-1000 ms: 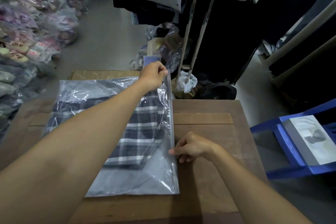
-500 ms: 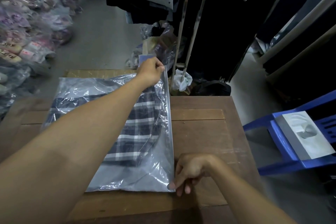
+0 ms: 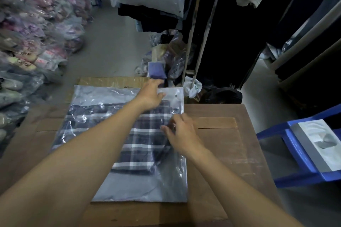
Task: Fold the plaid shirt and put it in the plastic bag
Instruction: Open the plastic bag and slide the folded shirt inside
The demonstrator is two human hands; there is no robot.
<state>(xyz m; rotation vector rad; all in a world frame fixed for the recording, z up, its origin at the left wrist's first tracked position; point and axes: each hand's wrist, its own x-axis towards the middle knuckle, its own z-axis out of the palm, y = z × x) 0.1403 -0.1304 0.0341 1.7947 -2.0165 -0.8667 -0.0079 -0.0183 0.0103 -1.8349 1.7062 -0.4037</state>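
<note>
**A:** Surface and room? Brown wooden table, worn top, with a cardboard sheet showing at its far edge. Grey floor beyond. Piles of bagged garments along the left, dark clothes on a metal rack ahead, blue plastic chair at right with a white moulded tray on its seat.

**B:** Noted. Task item?

**A:** Plaid shirt, folded, lies inside the clear plastic bag. Bag lies flat on the table, its far end over the cardboard.

**B:** Hands?

**A:** Left hand is at the bag's far right corner, palm down, fingers spread loosely on the plastic; somewhat blurred. Right hand rests on the bag near its right edge, over the shirt's right side, fingers extended and slightly apart, pointing left. Whether it pinches the plastic, cannot tell
</note>
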